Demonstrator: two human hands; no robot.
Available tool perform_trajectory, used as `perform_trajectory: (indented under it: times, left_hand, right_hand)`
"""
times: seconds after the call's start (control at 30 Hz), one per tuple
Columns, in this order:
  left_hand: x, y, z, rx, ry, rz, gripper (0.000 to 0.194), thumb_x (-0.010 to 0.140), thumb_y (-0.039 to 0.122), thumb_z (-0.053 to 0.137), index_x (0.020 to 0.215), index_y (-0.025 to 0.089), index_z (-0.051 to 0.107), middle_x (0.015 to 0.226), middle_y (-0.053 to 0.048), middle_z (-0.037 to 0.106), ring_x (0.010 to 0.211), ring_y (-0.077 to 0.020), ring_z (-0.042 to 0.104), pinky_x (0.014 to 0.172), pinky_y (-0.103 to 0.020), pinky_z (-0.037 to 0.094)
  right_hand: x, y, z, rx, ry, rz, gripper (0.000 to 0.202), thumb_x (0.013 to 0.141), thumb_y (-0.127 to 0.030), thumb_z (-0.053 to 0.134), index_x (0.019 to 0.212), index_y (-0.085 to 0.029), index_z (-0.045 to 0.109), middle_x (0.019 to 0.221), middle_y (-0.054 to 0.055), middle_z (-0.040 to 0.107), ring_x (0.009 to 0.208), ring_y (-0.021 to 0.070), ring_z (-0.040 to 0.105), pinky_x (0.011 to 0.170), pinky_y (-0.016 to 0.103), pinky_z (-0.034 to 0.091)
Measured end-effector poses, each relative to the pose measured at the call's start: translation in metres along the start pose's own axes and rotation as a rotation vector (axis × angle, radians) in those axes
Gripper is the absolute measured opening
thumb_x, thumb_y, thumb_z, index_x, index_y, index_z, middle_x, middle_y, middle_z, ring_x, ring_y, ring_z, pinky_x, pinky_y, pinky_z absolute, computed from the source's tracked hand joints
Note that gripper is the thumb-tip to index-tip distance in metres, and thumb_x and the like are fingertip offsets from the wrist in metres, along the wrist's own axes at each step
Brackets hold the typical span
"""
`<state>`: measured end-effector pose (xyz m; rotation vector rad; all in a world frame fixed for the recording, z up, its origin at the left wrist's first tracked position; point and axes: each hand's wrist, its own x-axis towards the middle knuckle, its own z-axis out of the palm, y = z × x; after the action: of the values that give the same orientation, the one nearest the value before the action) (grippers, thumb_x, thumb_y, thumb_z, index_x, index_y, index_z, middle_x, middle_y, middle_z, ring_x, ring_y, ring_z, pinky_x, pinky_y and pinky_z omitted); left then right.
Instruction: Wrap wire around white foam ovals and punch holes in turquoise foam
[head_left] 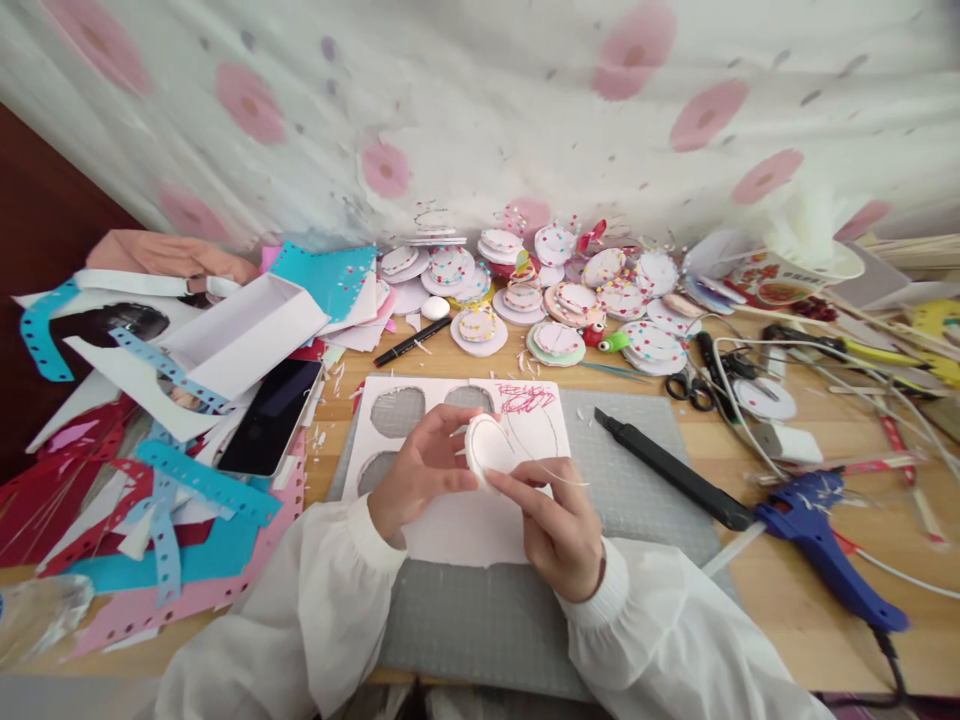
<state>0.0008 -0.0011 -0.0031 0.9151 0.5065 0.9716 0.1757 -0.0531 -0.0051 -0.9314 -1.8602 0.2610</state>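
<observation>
Over the middle of the cutting mat, my left hand [429, 470] grips a small white round disc [491, 445] by its edge, tilted towards me. My right hand [556, 520] pinches the disc's lower right edge, its index fingertip pressed on the rim. A thin white curled strip [555, 476] trails from near the disc across my right fingers; where it starts is unclear. Beneath both hands lies a white board [457, 535] with round holes cut in it and red scribble at its upper right corner. A black utility knife [671, 468] rests right of the board.
The grey cutting mat [480, 630] covers the table's middle. Several decorated discs [555, 340] crowd the back. Left are a phone [270, 418], a white box [251, 330] and paper scraps [187, 520]. Right are a blue glue gun [825, 545], scissors [688, 390], a white cable [724, 385] and a paper bowl [795, 275].
</observation>
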Motion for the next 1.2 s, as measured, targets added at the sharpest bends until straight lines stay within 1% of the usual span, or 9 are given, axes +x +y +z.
perform_trajectory:
  times: [0.17, 0.37, 0.57, 0.67, 0.73, 0.9, 1.07, 1.13, 1.2]
  left_hand:
    - [0.0, 0.001, 0.001, 0.002, 0.011, 0.0, 0.051, 0.062, 0.019, 0.082, 0.107, 0.025, 0.059, 0.108, -0.005, 0.062, 0.1, -0.0226, 0.059, 0.094, -0.043, 0.043]
    - [0.0, 0.002, 0.001, 0.008, 0.043, -0.03, 0.048, 0.066, 0.018, 0.079, 0.108, 0.024, 0.056, 0.114, -0.007, 0.061, 0.105, -0.0242, 0.058, 0.093, -0.042, 0.043]
    - [-0.001, 0.0, 0.0, 0.019, 0.064, -0.073, 0.048, 0.068, 0.025, 0.078, 0.111, 0.023, 0.055, 0.114, -0.009, 0.062, 0.107, -0.0252, 0.057, 0.091, -0.039, 0.044]
    - [-0.001, -0.003, -0.001, 0.036, 0.093, -0.109, 0.053, 0.069, 0.027, 0.078, 0.115, 0.024, 0.052, 0.117, -0.009, 0.062, 0.105, -0.0243, 0.059, 0.089, -0.036, 0.046]
    - [-0.001, -0.005, -0.001, 0.065, 0.12, -0.136, 0.049, 0.072, 0.028, 0.076, 0.115, 0.024, 0.052, 0.118, -0.009, 0.063, 0.104, -0.0229, 0.06, 0.088, -0.034, 0.046]
    - [0.001, -0.005, 0.004, 0.158, 0.159, -0.168, 0.034, 0.078, 0.031, 0.07, 0.108, 0.019, 0.061, 0.112, -0.009, 0.067, 0.105, -0.0226, 0.062, 0.093, -0.037, 0.048]
    - [0.001, -0.001, 0.008, 0.183, 0.099, -0.223, 0.026, 0.084, 0.035, 0.062, 0.098, 0.016, 0.069, 0.105, -0.008, 0.07, 0.097, -0.0223, 0.065, 0.092, -0.039, 0.05]
    - [0.0, -0.001, 0.009, 0.192, 0.118, -0.223, 0.024, 0.084, 0.037, 0.061, 0.09, 0.016, 0.07, 0.096, -0.006, 0.072, 0.091, -0.0212, 0.067, 0.09, -0.038, 0.052]
    - [0.0, -0.001, 0.009, 0.217, 0.173, -0.213, 0.023, 0.083, 0.037, 0.062, 0.079, 0.016, 0.069, 0.082, -0.003, 0.071, 0.083, -0.0194, 0.068, 0.087, -0.037, 0.054]
  right_hand:
    - [0.002, -0.001, 0.0, 0.021, 0.011, 0.001, 0.063, 0.081, 0.007, 0.04, 0.131, -0.028, 0.052, 0.09, 0.004, 0.059, 0.08, 0.0158, 0.054, 0.068, 0.03, 0.047]
    - [0.0, 0.0, 0.001, 0.056, -0.013, 0.054, 0.057, 0.083, 0.003, 0.044, 0.13, -0.029, 0.052, 0.092, 0.005, 0.057, 0.084, 0.017, 0.057, 0.07, 0.032, 0.051]
    - [0.0, -0.001, 0.004, 0.02, -0.017, 0.046, 0.053, 0.08, -0.009, 0.059, 0.13, -0.025, 0.052, 0.092, 0.006, 0.055, 0.083, 0.0183, 0.058, 0.07, 0.034, 0.053]
    - [0.001, 0.0, 0.005, -0.013, -0.002, 0.045, 0.054, 0.082, -0.005, 0.058, 0.13, -0.026, 0.051, 0.092, 0.005, 0.056, 0.083, 0.0168, 0.057, 0.07, 0.032, 0.052]
    - [0.001, 0.002, 0.005, -0.043, 0.008, 0.045, 0.054, 0.082, -0.003, 0.057, 0.13, -0.026, 0.051, 0.091, 0.005, 0.056, 0.082, 0.0169, 0.056, 0.07, 0.032, 0.052]
    - [0.0, 0.008, 0.008, -0.151, 0.01, 0.015, 0.05, 0.083, -0.003, 0.057, 0.128, -0.025, 0.052, 0.09, 0.005, 0.056, 0.082, 0.0177, 0.054, 0.069, 0.033, 0.05]
    - [-0.003, 0.016, 0.014, -0.241, -0.013, 0.043, 0.044, 0.085, -0.003, 0.052, 0.123, -0.026, 0.057, 0.091, 0.005, 0.055, 0.078, 0.0168, 0.053, 0.068, 0.033, 0.05]
    - [-0.003, 0.017, 0.015, -0.247, -0.041, 0.037, 0.044, 0.086, -0.003, 0.05, 0.123, -0.025, 0.057, 0.09, 0.005, 0.055, 0.078, 0.0169, 0.054, 0.068, 0.032, 0.051]
    - [-0.003, 0.014, 0.014, -0.245, -0.06, 0.022, 0.045, 0.085, -0.003, 0.051, 0.124, -0.024, 0.056, 0.09, 0.006, 0.056, 0.08, 0.0174, 0.055, 0.07, 0.033, 0.051]
